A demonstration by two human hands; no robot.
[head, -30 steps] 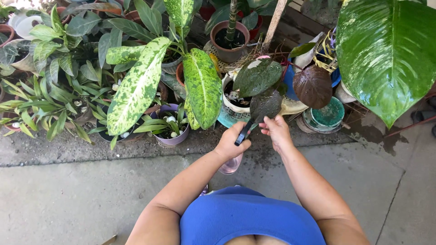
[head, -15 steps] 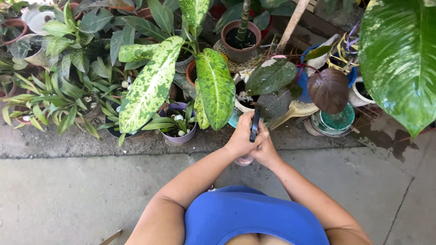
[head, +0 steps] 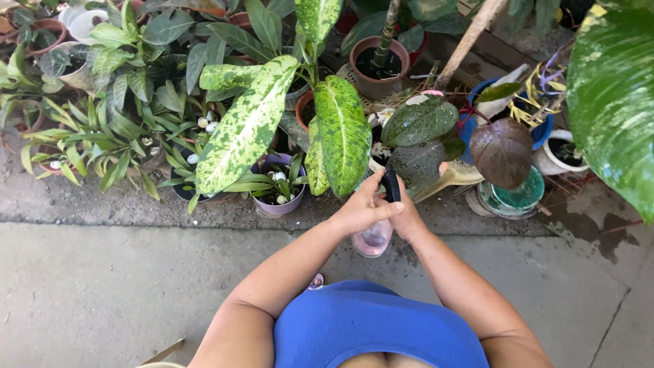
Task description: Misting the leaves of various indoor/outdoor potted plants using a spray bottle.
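I have both hands wrapped around a small spray bottle (head: pixel 375 235), its body clear pink plastic, rounded and wet-looking, with a black trigger head (head: pixel 391 184) poking up between my fingers. My left hand (head: pixel 361 210) grips across the front of it, fingers curled and thumb lying along the top; my right hand (head: pixel 409 217) closes on it from the other side, so the two hands touch. The bottle hangs just over the edge where the smooth grey concrete floor (head: pixel 102 286) meets the rougher, damp strip under the pots.

Half a second ago my hands sat a little higher and closer to the plants; now they have drawn back toward my body, and the pink body of the bottle shows more plainly beneath them.

Just ahead, a glossy speckled yellow-green leaf (head: pixel 340 133) droops toward my hands. A small lilac pot (head: pixel 278 204) holds narrow green blades and white pebbles. A brown clay pot (head: pixel 375 71) holds dark soil and a striped stem. Right of my hands, a dark maroon leaf (head: pixel 502 151) hangs over a stack of green saucers (head: pixel 514 197).
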